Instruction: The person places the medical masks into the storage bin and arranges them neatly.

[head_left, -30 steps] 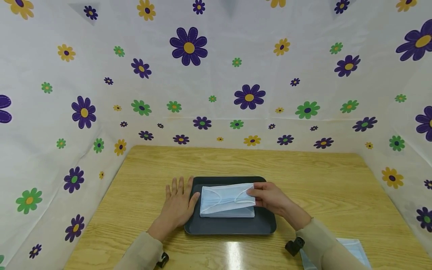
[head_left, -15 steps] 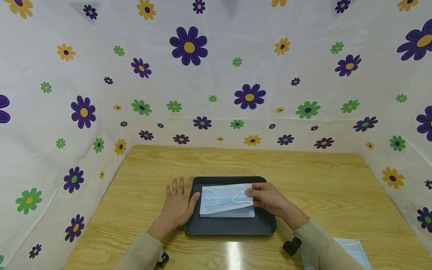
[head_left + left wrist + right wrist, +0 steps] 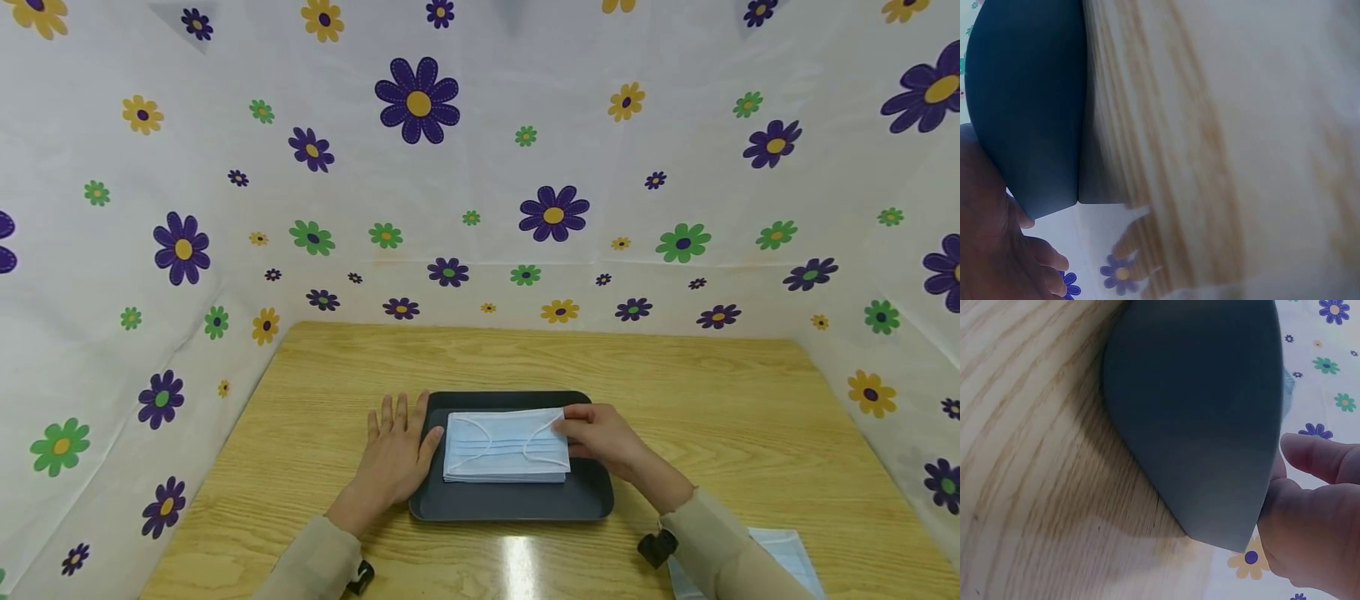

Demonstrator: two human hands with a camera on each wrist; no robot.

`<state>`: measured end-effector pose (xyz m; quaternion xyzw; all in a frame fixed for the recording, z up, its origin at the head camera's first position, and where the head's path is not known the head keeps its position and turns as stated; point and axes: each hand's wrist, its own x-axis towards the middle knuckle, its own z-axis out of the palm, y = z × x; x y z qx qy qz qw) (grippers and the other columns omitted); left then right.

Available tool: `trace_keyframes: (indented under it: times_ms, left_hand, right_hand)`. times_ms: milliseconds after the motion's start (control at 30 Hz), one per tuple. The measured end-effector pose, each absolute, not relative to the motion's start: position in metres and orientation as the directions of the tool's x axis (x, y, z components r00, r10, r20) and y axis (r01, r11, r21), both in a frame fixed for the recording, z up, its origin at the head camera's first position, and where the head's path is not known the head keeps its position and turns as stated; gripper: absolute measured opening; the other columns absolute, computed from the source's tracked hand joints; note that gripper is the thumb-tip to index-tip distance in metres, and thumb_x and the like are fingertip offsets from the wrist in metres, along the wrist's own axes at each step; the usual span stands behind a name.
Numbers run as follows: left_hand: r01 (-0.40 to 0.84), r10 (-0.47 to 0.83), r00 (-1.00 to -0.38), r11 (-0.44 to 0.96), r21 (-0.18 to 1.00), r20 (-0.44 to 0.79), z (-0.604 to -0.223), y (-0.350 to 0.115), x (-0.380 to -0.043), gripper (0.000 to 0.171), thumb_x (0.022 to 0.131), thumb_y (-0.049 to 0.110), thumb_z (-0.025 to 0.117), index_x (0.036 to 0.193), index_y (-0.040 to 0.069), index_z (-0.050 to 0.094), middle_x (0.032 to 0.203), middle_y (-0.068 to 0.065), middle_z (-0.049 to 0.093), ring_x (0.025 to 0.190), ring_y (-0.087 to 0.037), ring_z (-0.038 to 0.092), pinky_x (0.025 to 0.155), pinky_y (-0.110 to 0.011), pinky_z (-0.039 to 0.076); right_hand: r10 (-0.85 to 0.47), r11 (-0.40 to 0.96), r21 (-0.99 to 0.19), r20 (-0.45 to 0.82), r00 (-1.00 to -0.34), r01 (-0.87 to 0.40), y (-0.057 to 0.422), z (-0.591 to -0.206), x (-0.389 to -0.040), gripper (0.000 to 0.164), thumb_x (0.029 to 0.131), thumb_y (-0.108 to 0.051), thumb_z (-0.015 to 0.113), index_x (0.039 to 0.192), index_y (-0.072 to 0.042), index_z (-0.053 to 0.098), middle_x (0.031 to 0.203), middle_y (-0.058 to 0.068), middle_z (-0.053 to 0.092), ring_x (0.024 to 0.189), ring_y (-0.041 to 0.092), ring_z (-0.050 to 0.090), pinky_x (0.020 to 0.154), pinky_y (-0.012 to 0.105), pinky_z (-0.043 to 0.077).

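Note:
A stack of light blue face masks [image 3: 483,475] lies in a dark grey tray [image 3: 510,506]. My right hand [image 3: 603,437] pinches the right end of the top face mask [image 3: 506,437], thumb above and fingers partly hidden behind it. That mask lies nearly level over the stack, its white ear loops on top. Against the tray's left rim rests my left hand [image 3: 393,462], fingers straight and spread. The left wrist view shows the tray's outer wall [image 3: 1029,112] beside the hand; in the right wrist view the tray's side [image 3: 1204,419] hides most of the masks.
Another face mask [image 3: 787,554] lies on the wooden table [image 3: 360,358] at the near right, partly covered by the right forearm. A white cloth with printed flowers [image 3: 480,167] encloses the back and sides. Each wrist carries a small black camera [image 3: 657,548].
The top mask's near edge, tilted up before, has come down nearly level with the stack. My right hand shifted slightly left, then back right. The left hand has stayed at the tray.

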<state>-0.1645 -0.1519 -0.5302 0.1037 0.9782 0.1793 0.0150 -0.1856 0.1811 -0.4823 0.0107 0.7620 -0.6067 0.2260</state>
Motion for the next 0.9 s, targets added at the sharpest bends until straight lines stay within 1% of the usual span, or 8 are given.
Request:
trace_keyframes:
  times_ms: [133,367,633,767,900]
  left_hand:
    - [0.193,0.206,-0.978,0.915,0.354,0.0,-0.5295,-0.1521,-0.1647,0.069,0.114,0.05,0.035,0.17,0.013,0.018,0.169,-0.035,0.021,0.16,-0.055,0.011,0.126,-0.074,0.008]
    - [0.196,0.208,-0.978,0.915,0.353,0.002,-0.5299,-0.1517,-0.1648,0.069,0.114,0.05,0.034,0.17,0.012,0.019,0.169,-0.035,0.021,0.16,-0.055,0.011,0.126,-0.074,0.008]
    - [0.205,0.211,-0.977,0.915,0.348,0.02,-0.5295,-0.1517,-0.1638,0.07,0.114,0.049,0.035,0.17,0.011,0.019,0.168,-0.036,0.023,0.159,-0.056,0.013,0.126,-0.074,0.01]
    - [0.204,0.21,-0.978,0.915,0.348,0.022,-0.5304,-0.1515,-0.1638,0.07,0.114,0.049,0.036,0.17,0.011,0.02,0.168,-0.036,0.023,0.159,-0.056,0.013,0.125,-0.075,0.01]
    - [0.204,0.21,-0.978,0.914,0.351,0.021,-0.5307,-0.1511,-0.1637,0.07,0.114,0.049,0.036,0.17,0.011,0.02,0.168,-0.036,0.024,0.159,-0.056,0.013,0.125,-0.075,0.01]
  right_hand:
    - [-0.253,0.276,-0.92,-0.35,-0.902,0.28,0.1807,-0.4818,-0.1852,0.045,0.104,-0.009,0.062,0.14,0.018,0.054,0.119,0.023,0.073,0.094,0.017,0.074,0.082,0.036,0.065]
    - [-0.262,0.299,-0.921,-0.331,-0.906,0.25,0.1765,-0.4842,-0.1853,0.041,0.105,-0.009,0.061,0.138,0.016,0.058,0.121,0.025,0.073,0.099,0.02,0.075,0.085,0.037,0.065]
    - [-0.231,0.32,-0.923,-0.295,-0.927,0.213,0.1799,-0.4793,-0.1835,0.047,0.104,-0.009,0.061,0.141,0.02,0.053,0.133,0.036,0.065,0.11,0.035,0.075,0.089,0.043,0.064]
    - [-0.239,0.323,-0.926,-0.279,-0.93,0.195,0.1818,-0.477,-0.1817,0.046,0.105,-0.008,0.06,0.141,0.02,0.053,0.138,0.038,0.061,0.116,0.039,0.073,0.091,0.043,0.063]
    - [-0.261,0.345,-0.927,-0.242,-0.935,0.144,0.1852,-0.4749,-0.1799,0.047,0.105,-0.008,0.06,0.141,0.021,0.052,0.14,0.039,0.059,0.12,0.043,0.07,0.093,0.043,0.063]
